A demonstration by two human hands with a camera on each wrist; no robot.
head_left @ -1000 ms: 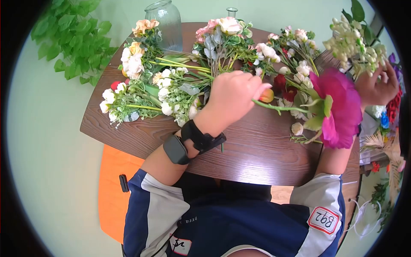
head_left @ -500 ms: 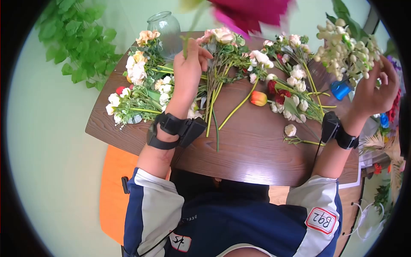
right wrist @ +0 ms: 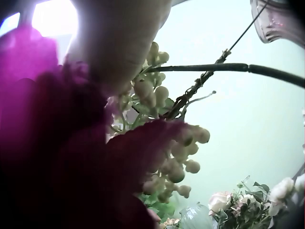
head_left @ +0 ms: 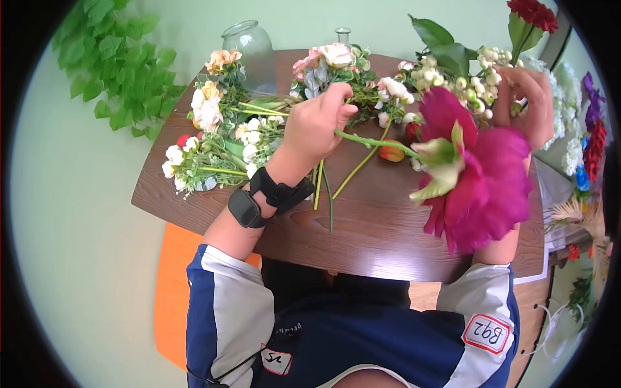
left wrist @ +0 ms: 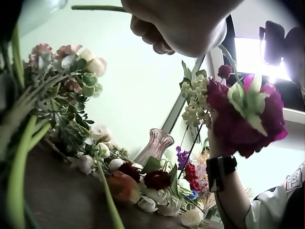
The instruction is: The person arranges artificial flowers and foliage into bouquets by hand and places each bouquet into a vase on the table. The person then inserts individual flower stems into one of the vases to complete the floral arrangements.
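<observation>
In the head view my left hand (head_left: 318,123) pinches the green stem of a large magenta flower (head_left: 491,187), whose bloom hangs to the right over my right forearm. The left wrist view shows the same bloom (left wrist: 250,117) beyond my curled left fingers. My right hand (head_left: 529,107) grips stems by a cluster of cream berries (head_left: 475,84), with green leaves and a dark red flower (head_left: 533,14) rising beside it. In the right wrist view the berries (right wrist: 176,157) and dark stems show past my right hand (right wrist: 119,43), while magenta petals cover the left side.
A clear glass jar (head_left: 249,55) and a small glass vase (head_left: 343,35) stand at the table's back. Peach, white and pink flowers (head_left: 336,57) lie across the brown table (head_left: 362,226), with an orange tulip (head_left: 392,151). A pink glass vase (left wrist: 155,145) stands behind flowers in the left wrist view.
My left hand has come down and right from the jar side, bringing the magenta flower back into view. My right hand has moved left and up with the berries, and the dark red flower has come into view.
</observation>
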